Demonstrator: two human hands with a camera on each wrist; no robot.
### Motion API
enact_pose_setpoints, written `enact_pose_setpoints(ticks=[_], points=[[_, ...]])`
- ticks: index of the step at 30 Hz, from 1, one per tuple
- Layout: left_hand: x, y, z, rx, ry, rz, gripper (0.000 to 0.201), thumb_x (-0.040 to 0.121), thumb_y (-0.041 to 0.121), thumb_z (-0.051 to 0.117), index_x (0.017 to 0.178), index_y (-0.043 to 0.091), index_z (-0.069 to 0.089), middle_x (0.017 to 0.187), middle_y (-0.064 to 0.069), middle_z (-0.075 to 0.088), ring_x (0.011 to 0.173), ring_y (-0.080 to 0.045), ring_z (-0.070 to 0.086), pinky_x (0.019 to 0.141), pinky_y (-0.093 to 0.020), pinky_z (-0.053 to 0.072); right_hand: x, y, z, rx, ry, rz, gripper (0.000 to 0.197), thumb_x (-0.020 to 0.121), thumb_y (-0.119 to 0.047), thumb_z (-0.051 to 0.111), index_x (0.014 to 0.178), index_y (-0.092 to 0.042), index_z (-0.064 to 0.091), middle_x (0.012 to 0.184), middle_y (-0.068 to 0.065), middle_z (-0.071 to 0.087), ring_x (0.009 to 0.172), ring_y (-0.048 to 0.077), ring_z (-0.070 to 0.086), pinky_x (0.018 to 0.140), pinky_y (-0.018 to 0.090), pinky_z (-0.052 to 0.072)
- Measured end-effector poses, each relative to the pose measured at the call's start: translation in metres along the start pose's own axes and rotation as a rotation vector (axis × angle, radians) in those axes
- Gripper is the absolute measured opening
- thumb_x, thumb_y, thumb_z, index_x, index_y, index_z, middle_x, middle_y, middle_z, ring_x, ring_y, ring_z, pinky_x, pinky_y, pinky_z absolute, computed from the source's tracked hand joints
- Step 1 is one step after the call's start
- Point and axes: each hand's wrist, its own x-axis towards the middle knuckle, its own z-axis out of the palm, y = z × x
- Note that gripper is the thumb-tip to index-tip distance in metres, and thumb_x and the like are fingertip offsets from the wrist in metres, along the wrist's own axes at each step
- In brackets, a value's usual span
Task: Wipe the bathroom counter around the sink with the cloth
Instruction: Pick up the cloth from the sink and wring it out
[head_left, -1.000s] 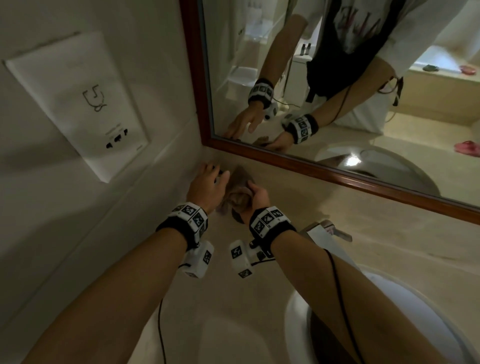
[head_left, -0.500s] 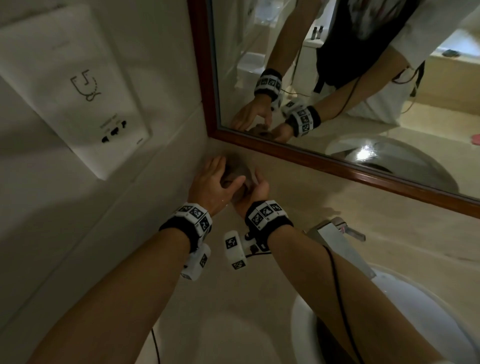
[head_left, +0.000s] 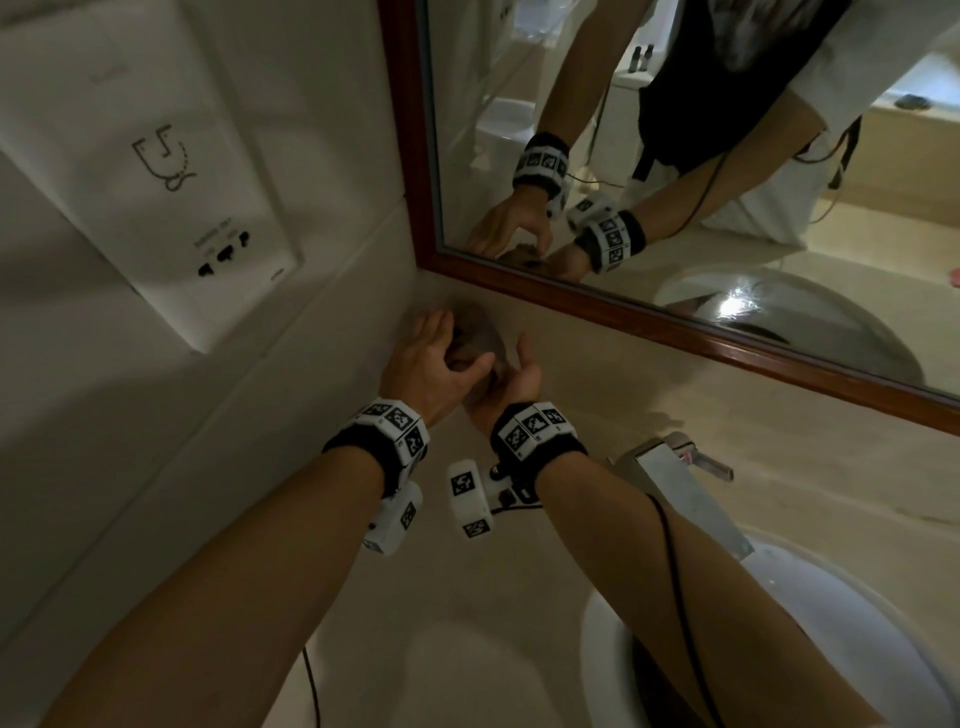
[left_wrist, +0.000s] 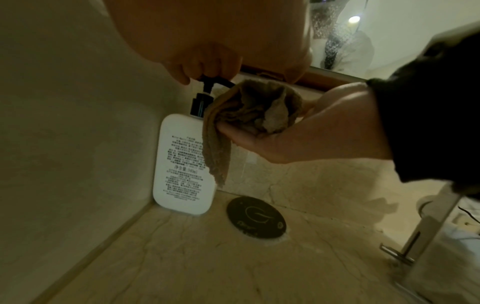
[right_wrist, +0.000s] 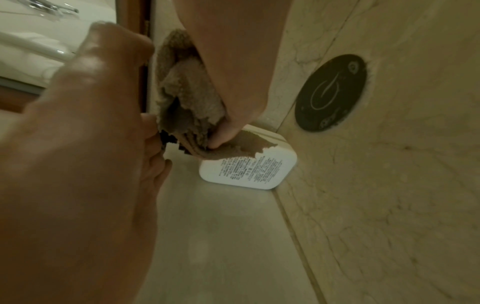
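Observation:
A crumpled brown cloth (left_wrist: 254, 107) lies bunched in my right hand (left_wrist: 298, 133), which cups it just under the black pump nozzle (left_wrist: 207, 82) of a white pump bottle (left_wrist: 182, 164). My left hand (left_wrist: 205, 65) sits on top of the pump with its fingers curled over the head. The bottle stands in the counter's back left corner, against the wall and below the mirror. In the head view both hands (head_left: 436, 364) meet in that corner and hide the bottle; only the cloth (head_left: 480, 338) shows between them. One end of the cloth hangs down in front of the bottle.
The beige marble counter (head_left: 519, 571) runs toward me. A white sink (head_left: 857, 623) and a metal faucet (head_left: 675, 483) are at the right. A dark round disc (left_wrist: 255, 219) is set into the counter by the bottle. A wood-framed mirror (head_left: 675, 156) and a wall socket plate (head_left: 156, 182) stand behind.
Both hands have moved a little deeper into the corner. My left hand has shifted right, and its thumb now lies across the cloth held by the right hand.

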Motion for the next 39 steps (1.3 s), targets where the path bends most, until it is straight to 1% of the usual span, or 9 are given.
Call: enact_pose_setpoints(ticks=[6,8,14,19,22,27,32,36,39], points=[[0.001,0.0,-0.001,0.023,-0.013,-0.002,0.086,0.084,0.065,0.045,0.148,0.011,0.028,0.156,-0.003,0.025,0.143,-0.021,0.022,0.115,-0.036,0.024,0.0,-0.001,-0.001,-0.007,0.013,0.006,0.066,0.085,-0.061,0.05,0.122,-0.006,0.058,0.116,0.02,0.066,0.111,0.033,0.06,0.093,0.042,0.049],[0.002,-0.001,-0.001,0.019,-0.036,-0.007,0.09,0.081,0.07,0.039,0.148,0.011,0.027,0.157,-0.003,0.025,0.143,-0.021,0.022,0.116,-0.039,0.023,-0.003,-0.003,-0.002,-0.007,0.013,0.004,0.064,0.086,-0.06,0.05,0.116,-0.005,0.062,0.11,0.02,0.069,0.107,0.033,0.062,0.089,0.041,0.05],[0.004,0.003,-0.01,-0.071,-0.096,-0.065,0.103,0.073,0.083,0.015,0.147,0.013,0.029,0.156,-0.003,0.027,0.143,-0.02,0.022,0.117,-0.045,0.018,-0.018,-0.003,-0.009,-0.013,0.046,-0.026,0.067,0.085,-0.061,0.049,0.118,-0.004,0.061,0.115,0.021,0.066,0.111,0.036,0.06,0.102,0.048,0.043],[0.008,0.012,-0.024,-0.143,-0.155,-0.055,0.07,0.09,0.068,0.018,0.126,0.017,0.051,0.142,-0.009,0.042,0.133,-0.03,0.034,0.11,-0.048,0.025,-0.049,-0.012,-0.011,-0.054,0.012,-0.057,0.063,0.086,-0.058,0.046,0.113,-0.005,0.064,0.117,0.02,0.065,0.112,0.035,0.058,0.099,0.046,0.044],[-0.003,0.023,-0.036,-0.373,-0.168,-0.079,0.06,0.095,0.06,0.03,0.136,0.021,0.049,0.15,-0.007,0.036,0.137,-0.026,0.033,0.114,-0.043,0.024,-0.07,-0.016,-0.01,-0.068,-0.042,-0.073,0.061,0.087,-0.057,0.046,0.11,-0.004,0.066,0.108,0.021,0.069,0.108,0.035,0.058,0.098,0.045,0.044],[-0.027,0.035,-0.05,-0.777,-0.226,-0.179,0.034,0.087,0.057,0.053,0.086,0.028,0.071,0.1,0.001,0.071,0.101,-0.018,0.064,0.098,-0.038,0.046,-0.096,-0.012,-0.017,-0.161,-0.062,-0.089,0.065,0.085,-0.06,0.047,0.12,-0.007,0.063,0.119,0.02,0.064,0.112,0.035,0.056,0.103,0.045,0.04],[-0.05,0.035,-0.051,-0.762,-0.273,-0.157,0.011,0.086,0.014,0.066,0.085,0.004,0.069,0.071,0.0,0.062,0.077,-0.021,0.058,0.065,-0.027,0.044,-0.118,-0.003,-0.034,-0.25,-0.062,-0.092,0.066,0.088,-0.059,0.042,0.124,-0.007,0.06,0.123,0.021,0.062,0.117,0.035,0.055,0.106,0.047,0.037],[-0.065,0.027,-0.046,-0.686,-0.223,-0.149,0.009,0.079,0.011,0.072,0.072,0.016,0.071,0.07,-0.004,0.066,0.075,-0.023,0.062,0.076,-0.039,0.051,-0.129,0.009,-0.053,-0.346,-0.021,-0.095,0.053,0.09,-0.05,0.046,0.116,-0.008,0.063,0.108,0.018,0.068,0.097,0.032,0.062,0.096,0.044,0.044],[-0.076,0.024,-0.045,-0.656,-0.216,-0.105,0.011,0.078,0.013,0.071,0.068,0.016,0.07,0.067,-0.004,0.064,0.071,-0.02,0.06,0.077,-0.039,0.052,-0.134,0.017,-0.071,-0.421,0.038,-0.067,0.05,0.09,-0.047,0.048,0.118,-0.009,0.064,0.119,0.019,0.064,0.109,0.038,0.059,0.103,0.052,0.04]])
